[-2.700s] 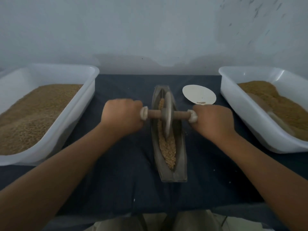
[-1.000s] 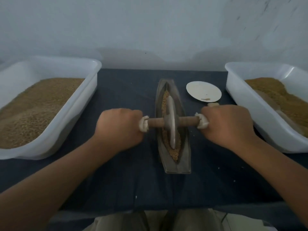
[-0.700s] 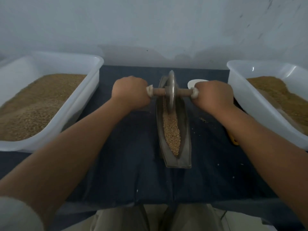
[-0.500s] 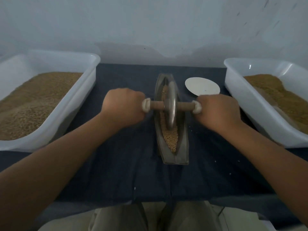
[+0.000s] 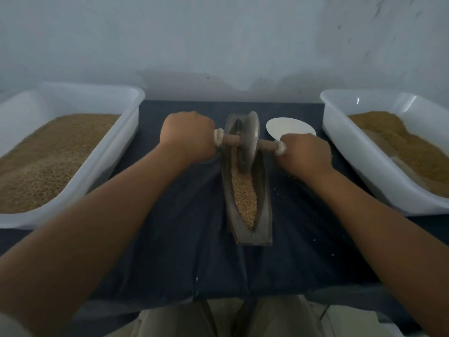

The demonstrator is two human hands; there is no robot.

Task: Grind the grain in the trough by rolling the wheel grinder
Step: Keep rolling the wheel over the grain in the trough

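Observation:
A narrow boat-shaped metal trough [image 5: 263, 215] lies lengthwise on the dark cloth at the centre, with tan grain [image 5: 244, 195] along its groove. The wheel grinder [image 5: 249, 139], a grey metal disc on a wooden axle, stands in the far half of the trough and leans a little to the right. My left hand [image 5: 188, 137] grips the left end of the axle. My right hand [image 5: 303, 154] grips the right end, slightly nearer to me. Both handle ends are wrapped in white cloth and mostly hidden inside my fists.
A white plastic tub [image 5: 109, 152] full of whole grain stands at the left. Another white tub [image 5: 364, 161] with finer brown meal stands at the right. A small white dish [image 5: 289, 127] lies behind my right hand. Loose crumbs dot the dark cloth [image 5: 170, 251].
The wheel has rolled away from me, from the trough's middle to its far half, with both hands on the axle. More grain shows in the near part of the groove.

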